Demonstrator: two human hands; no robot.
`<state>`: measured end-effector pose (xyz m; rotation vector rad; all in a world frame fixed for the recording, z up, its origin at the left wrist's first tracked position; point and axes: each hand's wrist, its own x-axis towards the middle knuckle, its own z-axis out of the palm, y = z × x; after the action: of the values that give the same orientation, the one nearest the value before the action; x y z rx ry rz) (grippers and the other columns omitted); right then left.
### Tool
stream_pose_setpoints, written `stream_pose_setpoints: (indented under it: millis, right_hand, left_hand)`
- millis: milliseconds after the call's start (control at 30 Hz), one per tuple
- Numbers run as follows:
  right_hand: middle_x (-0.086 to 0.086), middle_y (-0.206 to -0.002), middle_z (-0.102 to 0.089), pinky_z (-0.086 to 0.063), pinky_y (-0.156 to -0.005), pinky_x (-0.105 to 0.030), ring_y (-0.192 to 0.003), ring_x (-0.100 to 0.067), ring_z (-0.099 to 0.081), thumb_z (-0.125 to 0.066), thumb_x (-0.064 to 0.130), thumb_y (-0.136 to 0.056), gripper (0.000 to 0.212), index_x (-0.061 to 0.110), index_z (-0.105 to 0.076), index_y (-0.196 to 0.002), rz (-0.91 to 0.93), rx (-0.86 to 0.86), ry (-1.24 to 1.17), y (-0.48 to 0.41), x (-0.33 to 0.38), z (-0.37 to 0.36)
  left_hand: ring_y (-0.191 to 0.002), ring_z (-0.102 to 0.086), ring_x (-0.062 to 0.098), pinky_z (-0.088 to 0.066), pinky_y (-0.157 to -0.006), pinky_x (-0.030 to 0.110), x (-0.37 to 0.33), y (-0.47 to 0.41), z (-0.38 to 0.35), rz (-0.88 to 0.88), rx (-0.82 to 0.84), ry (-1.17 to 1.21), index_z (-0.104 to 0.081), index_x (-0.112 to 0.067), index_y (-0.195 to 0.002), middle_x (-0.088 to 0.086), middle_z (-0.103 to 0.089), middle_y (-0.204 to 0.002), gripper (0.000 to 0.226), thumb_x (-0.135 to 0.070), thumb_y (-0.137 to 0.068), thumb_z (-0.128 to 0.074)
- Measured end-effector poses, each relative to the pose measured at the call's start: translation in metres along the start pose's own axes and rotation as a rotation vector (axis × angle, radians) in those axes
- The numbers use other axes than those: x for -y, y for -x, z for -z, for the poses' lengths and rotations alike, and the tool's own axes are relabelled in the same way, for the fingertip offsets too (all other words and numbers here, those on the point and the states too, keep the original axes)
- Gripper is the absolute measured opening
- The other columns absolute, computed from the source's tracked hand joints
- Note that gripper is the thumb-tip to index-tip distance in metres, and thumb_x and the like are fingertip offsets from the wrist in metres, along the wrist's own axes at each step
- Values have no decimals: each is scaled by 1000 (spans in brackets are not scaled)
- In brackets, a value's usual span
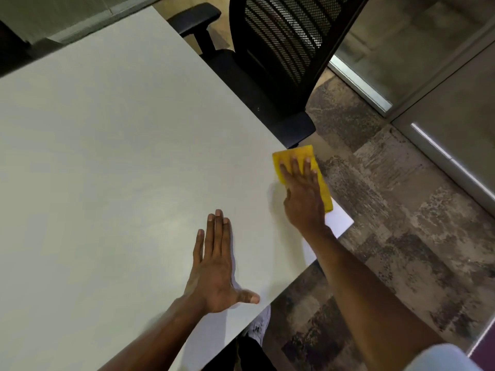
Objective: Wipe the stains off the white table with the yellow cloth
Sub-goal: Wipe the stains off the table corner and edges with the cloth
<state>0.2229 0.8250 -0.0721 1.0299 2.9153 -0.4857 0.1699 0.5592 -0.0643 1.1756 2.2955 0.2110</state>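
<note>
The white table [112, 162] fills the left and middle of the view. A folded yellow cloth [294, 156] lies at the table's right edge, near its front right corner, partly hanging past the edge. My right hand [302, 191] lies flat on the cloth with fingers spread, pressing it down. My left hand [217, 263] rests palm down on the bare table top closer to me, fingers together and thumb out, holding nothing. I cannot make out any distinct stains on the surface.
A black mesh office chair [281, 49] stands against the table's right side, just beyond the cloth. Patterned carpet [388, 236] covers the floor to the right. A glass partition with a metal frame [375, 92] runs along the far right.
</note>
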Motion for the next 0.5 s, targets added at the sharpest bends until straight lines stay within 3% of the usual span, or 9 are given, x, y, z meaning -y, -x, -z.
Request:
stream_pose_setpoints:
  millis: [67, 133, 200, 267, 367, 500]
  right_hand:
    - [-10, -177, -11, -8, -134, -56, -164, -41, 0, -40, -7, -93, 81, 20, -22, -167, 50, -11, -39, 11, 22, -7]
    - [-8, -174, -21, -12, -134, -56, -163, -41, -6, -39, -12, -87, 83, 19, -33, -164, 228, 1, -94, 36, 47, -19]
    - [-3, -174, -27, -12, -135, -52, -164, -35, -11, -35, -5, -88, 79, 22, -37, -163, 424, 22, -88, 54, 64, -28]
    - [-1, -174, -27, -12, -136, -49, -165, -30, -12, -36, -3, -90, 78, 25, -36, -163, 503, 34, -91, 49, 66, -29]
    - [-2, -175, -23, -12, -135, -50, -165, -31, -9, -50, -13, -85, 91, 28, -33, -164, 428, 61, -67, 17, 56, -22]
    - [-3, -178, -12, -3, -136, -48, -166, -33, -1, -49, -7, -90, 90, 30, -22, -167, 106, 55, -28, -26, 25, -5]
  left_hand:
    - [-161, 38, 31, 18, -129, 53, -1, 1, 1, -4, 13, 4, 34, -8, -163, 12, 42, -172, 178, -113, -47, -50]
    - [-163, 33, 32, 15, -129, 54, -1, 1, 1, -8, 2, 8, 29, -7, -165, 13, 37, -174, 178, -113, -47, -52]
    - [-165, 28, 34, 13, -130, 53, 0, 0, 0, -12, -1, 18, 23, -6, -167, 15, 31, -177, 178, -113, -48, -53]
    - [-166, 25, 34, 14, -130, 52, 0, 1, -1, -9, 5, 14, 21, -5, -168, 16, 28, -177, 178, -115, -47, -50]
    - [-166, 23, 34, 16, -131, 51, -1, 0, 0, 4, 16, 20, 17, -5, -169, 15, 25, -179, 178, -115, -47, -50]
    - [-166, 23, 35, 17, -130, 50, -1, 0, 0, -1, 31, 34, 18, -6, -169, 15, 25, -179, 177, -113, -48, -54]
